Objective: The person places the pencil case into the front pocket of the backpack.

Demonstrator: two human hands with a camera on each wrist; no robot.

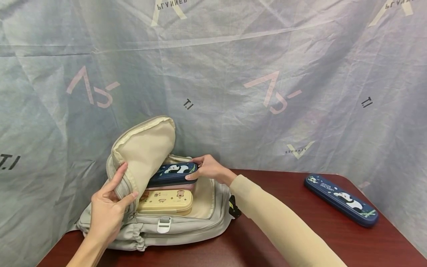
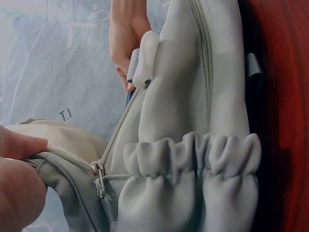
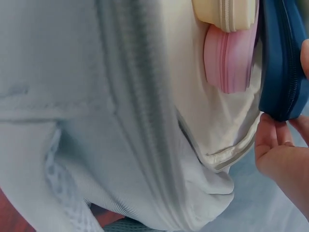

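A light grey backpack (image 1: 186, 231) lies on the table with its front compartment unzipped. My left hand (image 1: 108, 207) pinches the edge of the cream-lined flap (image 1: 146, 148) and holds it raised. At the compartment's far side, my right hand (image 1: 211, 170) grips one end of a dark blue pencil case (image 1: 173, 175) with a panda on it; the flap hides its other end. Nearer the front sits a yellow pencil case (image 1: 166, 200) with small printed figures. Between these two is a pink pencil case (image 3: 229, 58), mostly covered in the head view.
Another blue panda pencil case (image 1: 340, 200) lies at the right of the dark red table (image 1: 267, 230). Grey printed cloth (image 1: 220, 92) hangs behind and along the sides. A black strap buckle (image 1: 234, 207) sticks out at the backpack's right.
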